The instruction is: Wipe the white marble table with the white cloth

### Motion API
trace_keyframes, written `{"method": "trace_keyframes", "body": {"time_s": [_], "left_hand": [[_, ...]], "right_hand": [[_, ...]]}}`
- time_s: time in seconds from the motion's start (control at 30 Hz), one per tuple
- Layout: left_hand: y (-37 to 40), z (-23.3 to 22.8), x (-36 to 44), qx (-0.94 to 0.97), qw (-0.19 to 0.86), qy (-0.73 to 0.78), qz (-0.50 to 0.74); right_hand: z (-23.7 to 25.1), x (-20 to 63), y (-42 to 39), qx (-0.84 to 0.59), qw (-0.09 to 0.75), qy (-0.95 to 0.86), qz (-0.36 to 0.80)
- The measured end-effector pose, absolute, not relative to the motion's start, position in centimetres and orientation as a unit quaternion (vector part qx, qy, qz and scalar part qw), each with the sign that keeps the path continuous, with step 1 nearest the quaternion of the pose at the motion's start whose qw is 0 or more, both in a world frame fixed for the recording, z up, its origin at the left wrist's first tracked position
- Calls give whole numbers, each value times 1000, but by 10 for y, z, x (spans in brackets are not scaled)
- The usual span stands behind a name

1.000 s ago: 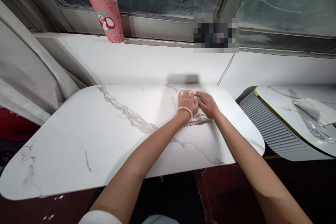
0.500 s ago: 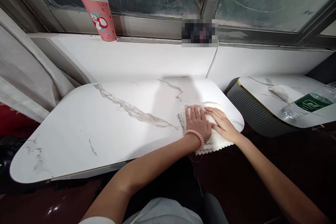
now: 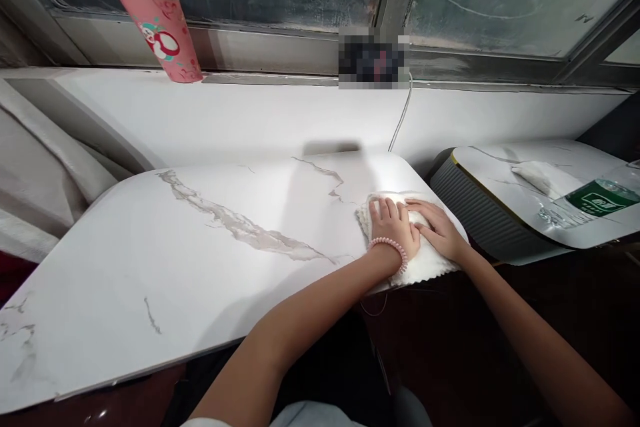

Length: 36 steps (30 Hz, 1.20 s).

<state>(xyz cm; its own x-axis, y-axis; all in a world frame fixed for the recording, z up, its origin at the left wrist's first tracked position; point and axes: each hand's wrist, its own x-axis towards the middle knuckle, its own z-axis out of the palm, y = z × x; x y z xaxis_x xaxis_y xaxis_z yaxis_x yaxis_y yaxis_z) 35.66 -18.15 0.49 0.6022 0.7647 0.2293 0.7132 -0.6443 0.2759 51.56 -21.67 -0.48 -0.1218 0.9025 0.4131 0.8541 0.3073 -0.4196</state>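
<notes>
A white cloth (image 3: 423,263) lies at the near right corner of a white marble-look table (image 3: 200,260), its scalloped edge hanging slightly over the table's front edge. My left hand (image 3: 393,227), with a pink bead bracelet on the wrist, presses flat on the cloth. Beside it, my right hand (image 3: 437,227) also lies flat on the cloth, the fingers of the two hands touching.
A pink paper cup (image 3: 157,23) with a red straw stands on the window ledge at the back left. To the right is a second marble table (image 3: 525,197) with a green-labelled bottle (image 3: 593,200) and another cloth (image 3: 537,177). A cable (image 3: 400,117) hangs down the white wall.
Both hands slid the cloth from the far middle of the table toward me to its near right corner. In the last half second the cloth barely moved; the view shifted left.
</notes>
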Motion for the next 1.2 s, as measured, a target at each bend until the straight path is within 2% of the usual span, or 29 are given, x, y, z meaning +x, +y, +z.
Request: {"method": "trace_keyframes", "body": {"time_s": [0.67,0.93,1.2], "left_hand": [[-3,0,432,853,79,478,194],[16,1,444,859,77,474,178],[-10,3,436,874,80,455,150]], "right_hand": [[-12,577,-22,-604,296,-740,-4],[-10,587,-9,-607,301,-735,-3],[-16,586,-41,-625,294,-723,-10]]}}
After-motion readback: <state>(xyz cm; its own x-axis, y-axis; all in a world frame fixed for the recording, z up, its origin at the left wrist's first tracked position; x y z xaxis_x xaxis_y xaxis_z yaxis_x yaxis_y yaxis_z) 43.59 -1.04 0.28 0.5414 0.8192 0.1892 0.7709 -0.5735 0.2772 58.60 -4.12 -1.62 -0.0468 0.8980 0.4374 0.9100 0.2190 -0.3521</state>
